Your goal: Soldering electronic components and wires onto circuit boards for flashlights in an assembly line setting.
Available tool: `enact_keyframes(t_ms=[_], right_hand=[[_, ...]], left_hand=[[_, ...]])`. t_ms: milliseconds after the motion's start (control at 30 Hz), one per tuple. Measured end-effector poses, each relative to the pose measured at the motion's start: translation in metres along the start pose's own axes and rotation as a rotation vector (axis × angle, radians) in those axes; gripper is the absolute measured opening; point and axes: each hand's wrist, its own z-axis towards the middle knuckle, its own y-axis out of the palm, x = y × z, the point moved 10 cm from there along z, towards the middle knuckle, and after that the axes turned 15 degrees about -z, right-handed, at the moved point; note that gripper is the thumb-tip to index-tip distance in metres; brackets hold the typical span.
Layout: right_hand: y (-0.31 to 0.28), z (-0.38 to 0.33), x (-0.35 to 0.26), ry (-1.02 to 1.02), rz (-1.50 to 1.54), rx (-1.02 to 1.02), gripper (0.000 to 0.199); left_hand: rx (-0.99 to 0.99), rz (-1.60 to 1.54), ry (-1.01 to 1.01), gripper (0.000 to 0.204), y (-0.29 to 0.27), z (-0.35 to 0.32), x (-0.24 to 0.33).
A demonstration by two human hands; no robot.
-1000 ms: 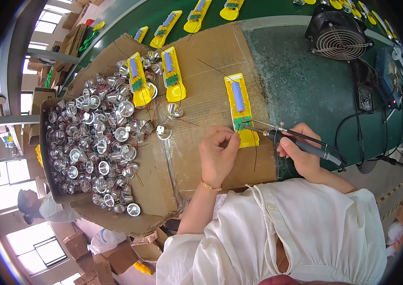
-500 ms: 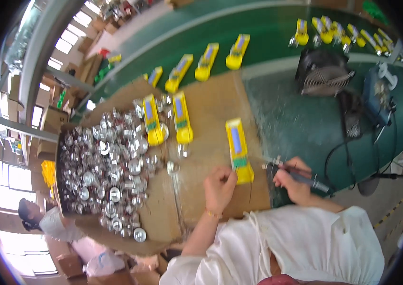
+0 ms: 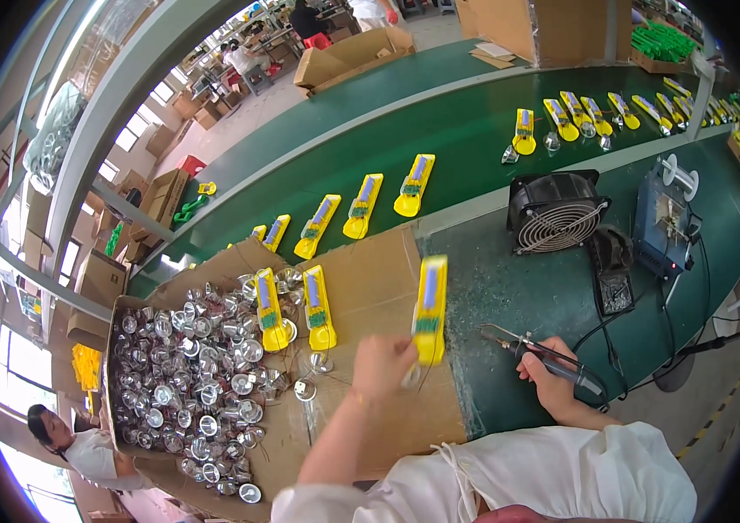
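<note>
Head view: the yellow housing (image 3: 430, 345) lies just beyond and to the right of the left hand (image 3: 381, 366), between the two hands but far nearer the left. Its long axis runs almost straight away from the body, the wide end toward the person, a blue cell (image 3: 430, 289) on the far side of a green board (image 3: 427, 324). The left fingers are bunched at the housing's left edge, near the wide end; blur hides whether they grip it or only touch it. The right hand stands apart, closed around a soldering iron (image 3: 572, 375) whose tip points left toward the housing but ends short of it, over the green tabletop (image 3: 509, 397). Whether the housing rests on the cardboard (image 3: 427, 427) or is slightly lifted, I cannot tell. Left of the left hand sit loose reflectors (image 3: 305, 390), beside a large heap of them.
</note>
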Motion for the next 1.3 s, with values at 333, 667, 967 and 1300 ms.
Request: enact_keyframes(t_ms=[333,667,967,1300], right_hand=[[-0.002,0.006,0.016,0.116,-0.056,0.063,0.012],[-0.003,0.003,0.017,0.145,-0.070,0.047,0.011],[-0.001,0.009,0.011,0.087,-0.119,0.066,0.013],[-0.004,0.006,0.006,-0.022,-0.189,0.138,0.012]], left_hand=[[0.438,0.156,0.473,0.050,-0.019,0.226,0.105],[0.256,0.100,0.451,0.033,-0.010,0.195,0.042],[0.395,-0.114,0.382,0.026,-0.024,0.002,0.005],[0.756,0.226,0.238,0.020,-0.090,-0.109,-0.048]])
